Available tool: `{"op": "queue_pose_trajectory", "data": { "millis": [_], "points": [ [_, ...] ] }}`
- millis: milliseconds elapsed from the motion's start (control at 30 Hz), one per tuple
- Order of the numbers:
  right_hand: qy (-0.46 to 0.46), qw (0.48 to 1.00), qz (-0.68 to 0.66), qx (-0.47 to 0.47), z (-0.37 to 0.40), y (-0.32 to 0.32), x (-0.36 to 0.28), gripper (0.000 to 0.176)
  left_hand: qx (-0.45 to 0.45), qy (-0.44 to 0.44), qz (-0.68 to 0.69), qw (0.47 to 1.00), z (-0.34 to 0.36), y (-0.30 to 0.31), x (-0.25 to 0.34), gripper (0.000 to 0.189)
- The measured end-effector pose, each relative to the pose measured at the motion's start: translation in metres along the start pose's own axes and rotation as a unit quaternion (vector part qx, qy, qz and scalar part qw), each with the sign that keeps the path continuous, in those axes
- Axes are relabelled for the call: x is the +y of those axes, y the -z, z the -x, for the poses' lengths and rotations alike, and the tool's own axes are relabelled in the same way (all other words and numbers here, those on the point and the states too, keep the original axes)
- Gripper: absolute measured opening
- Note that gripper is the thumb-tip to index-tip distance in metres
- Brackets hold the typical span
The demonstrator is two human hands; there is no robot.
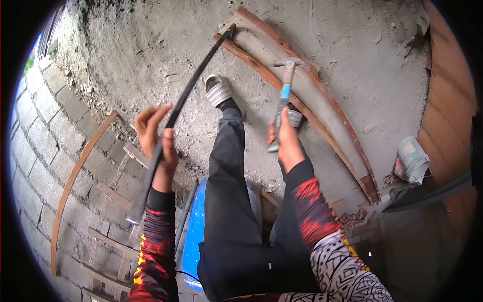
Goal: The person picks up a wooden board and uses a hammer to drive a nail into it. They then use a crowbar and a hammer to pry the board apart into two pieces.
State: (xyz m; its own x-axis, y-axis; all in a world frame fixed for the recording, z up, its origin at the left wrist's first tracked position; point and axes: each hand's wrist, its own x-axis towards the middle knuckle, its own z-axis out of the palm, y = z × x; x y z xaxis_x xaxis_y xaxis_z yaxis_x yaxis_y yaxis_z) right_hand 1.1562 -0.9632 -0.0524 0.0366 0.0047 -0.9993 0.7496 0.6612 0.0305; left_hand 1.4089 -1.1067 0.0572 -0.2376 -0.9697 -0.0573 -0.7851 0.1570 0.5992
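A long black pry bar [193,78] slants across the view, its hooked upper end by the top of a wooden frame [312,95] on the ground. The bar lies against the palm of my left hand [158,141], between thumb and fingers, which are spread apart. My right hand [286,133] is wrapped round the handle of a hammer [287,90] with a blue band. The hammer's head points up and away from me, above the wooden frame.
A blue container [195,226] is beneath my legs. On the left, a curved wooden strip [65,196] and a wooden ladder-like frame [113,241] rest by the block wall [45,141]. At right are a pale bucket [413,160] and a brown board [448,100].
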Motion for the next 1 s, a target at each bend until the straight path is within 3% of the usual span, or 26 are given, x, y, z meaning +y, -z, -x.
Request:
{"op": "queue_pose_trajectory", "data": {
  "millis": [33,133,233,300,500,667,800,1000],
  "points": [
    [-0.019,0.999,-0.044,-0.026,0.011,-0.003,0.01,0.063,0.019,0.0,0.053,0.998,-0.008,-0.011,0.005,0.066],
    [0.011,0.999,-0.002,-0.051,0.025,0.017,0.049,0.062,0.024,-0.003,0.341,0.94,-0.025,-0.044,0.022,0.055],
    [0.048,0.993,0.102,-0.046,0.024,0.045,0.069,0.058,-0.022,-0.072,0.362,0.929,-0.051,-0.061,0.056,0.054],
    [0.048,0.989,0.132,-0.043,0.016,0.059,0.055,0.058,0.048,-0.053,0.423,0.904,-0.067,-0.081,0.087,0.053],
    [0.133,0.977,0.167,-0.014,-0.001,0.096,0.032,0.057,0.123,-0.027,0.416,0.9,-0.137,-0.104,0.175,0.058],
    [0.175,0.978,0.115,-0.008,-0.004,0.122,0.021,0.055,0.189,-0.061,0.388,0.9,-0.129,-0.113,0.173,0.062],
    [0.176,0.98,0.097,0.004,-0.003,0.122,0.018,0.053,0.236,-0.029,0.441,0.865,-0.091,-0.114,0.141,0.061],
    [0.237,0.949,0.209,0.002,0.001,0.122,-0.014,0.048,0.311,0.018,0.516,0.798,-0.029,-0.116,0.099,0.049]
  ]
}}
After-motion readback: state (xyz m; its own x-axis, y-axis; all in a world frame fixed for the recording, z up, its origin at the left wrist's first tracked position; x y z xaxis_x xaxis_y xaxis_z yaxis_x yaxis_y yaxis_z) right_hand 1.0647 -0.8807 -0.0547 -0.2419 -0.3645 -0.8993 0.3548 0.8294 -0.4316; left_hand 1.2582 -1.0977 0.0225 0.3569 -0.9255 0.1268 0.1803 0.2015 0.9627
